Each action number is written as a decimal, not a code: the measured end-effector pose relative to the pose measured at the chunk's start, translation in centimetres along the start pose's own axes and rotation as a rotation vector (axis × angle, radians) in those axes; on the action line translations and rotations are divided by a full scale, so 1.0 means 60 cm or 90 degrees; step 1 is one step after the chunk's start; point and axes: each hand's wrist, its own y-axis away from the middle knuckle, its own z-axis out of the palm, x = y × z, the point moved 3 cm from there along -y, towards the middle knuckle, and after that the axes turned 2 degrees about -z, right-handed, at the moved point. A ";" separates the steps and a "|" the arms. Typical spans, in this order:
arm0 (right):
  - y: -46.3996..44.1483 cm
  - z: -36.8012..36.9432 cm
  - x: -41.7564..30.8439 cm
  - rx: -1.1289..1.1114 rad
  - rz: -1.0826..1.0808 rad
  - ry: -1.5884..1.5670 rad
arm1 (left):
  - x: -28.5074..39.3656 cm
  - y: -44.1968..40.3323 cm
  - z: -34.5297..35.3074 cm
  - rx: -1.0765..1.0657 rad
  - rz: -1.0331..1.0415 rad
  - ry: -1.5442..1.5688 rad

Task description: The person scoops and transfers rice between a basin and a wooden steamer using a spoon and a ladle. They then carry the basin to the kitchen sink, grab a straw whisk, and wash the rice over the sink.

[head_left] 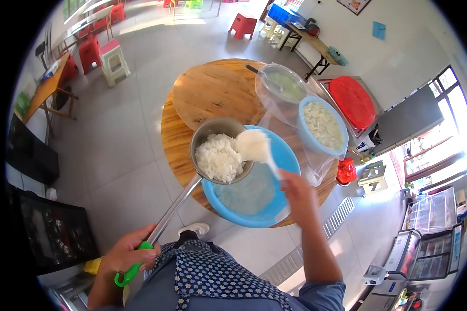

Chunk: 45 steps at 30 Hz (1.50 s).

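My left hand (135,250) is wrapped round the green handle end of a long-handled metal ladle (177,207). White cooked rice (218,158) is heaped in its deep bowl, which hangs over the left side of a large blue basin (290,155). Cloudy liquid (246,194) shows inside the basin. In my right hand (298,193), slightly blurred, is a white rice paddle (272,161). Its rice-covered blade is at the ladle's right rim; whether the two touch I cannot tell.
On the round wooden table (168,124) lies a round wooden board (218,96). Behind the basin stand a bowl of pale green liquid (285,83) and a light-blue tub of pale pieces (321,124), with clear plastic around them. A red lid (352,101) is further right.
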 end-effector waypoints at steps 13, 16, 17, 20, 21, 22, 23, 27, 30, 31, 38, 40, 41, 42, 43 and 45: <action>0.064 0.025 0.043 -0.136 0.149 -0.191 | -0.032 -0.004 0.009 -0.015 -0.019 0.010; 0.033 0.039 0.077 -0.111 0.218 -0.231 | -0.038 -0.003 0.022 -0.006 -0.028 -0.032; 0.024 0.048 0.089 -0.101 0.219 -0.234 | -0.043 -0.003 0.024 -0.006 -0.031 -0.035; 0.022 0.054 0.111 -0.046 0.286 -0.401 | -0.049 -0.006 0.023 -0.021 -0.043 -0.041; 0.033 0.047 0.111 -0.027 0.292 -0.520 | -0.052 -0.008 0.023 -0.029 -0.049 -0.034; 0.043 0.040 0.109 -0.009 0.298 -0.639 | -0.053 -0.010 0.024 -0.036 -0.053 -0.039; 0.060 0.030 0.109 0.001 0.300 -0.639 | -0.053 -0.010 0.023 -0.039 -0.056 -0.044; 0.145 0.001 0.110 0.164 0.283 -0.790 | -0.039 -0.017 0.042 -0.034 -0.063 -0.099; 0.216 -0.018 0.112 0.308 0.258 -0.851 | -0.025 -0.040 0.067 -0.042 -0.044 -0.087; 0.241 -0.026 0.114 0.375 0.241 -0.860 | -0.020 -0.049 0.067 -0.058 -0.048 -0.099; 0.439 -0.048 0.125 0.663 0.256 -0.861 | 0.053 -0.159 0.111 -0.238 -0.123 -0.190; 0.499 -0.034 0.115 0.763 0.297 -0.816 | 0.070 -0.203 0.140 -0.281 -0.142 -0.219; 0.530 -0.021 0.109 0.824 0.344 -0.790 | 0.077 -0.221 0.155 -0.282 -0.151 -0.247; 0.560 -0.006 0.101 0.847 0.349 -0.781 | 0.083 -0.237 0.169 -0.281 -0.161 -0.275; 0.593 0.015 0.091 0.880 0.398 -0.774 | 0.090 -0.251 0.182 -0.295 -0.177 -0.283; 0.655 0.067 0.076 0.940 0.446 -0.759 | 0.090 -0.280 0.213 -0.345 -0.208 -0.314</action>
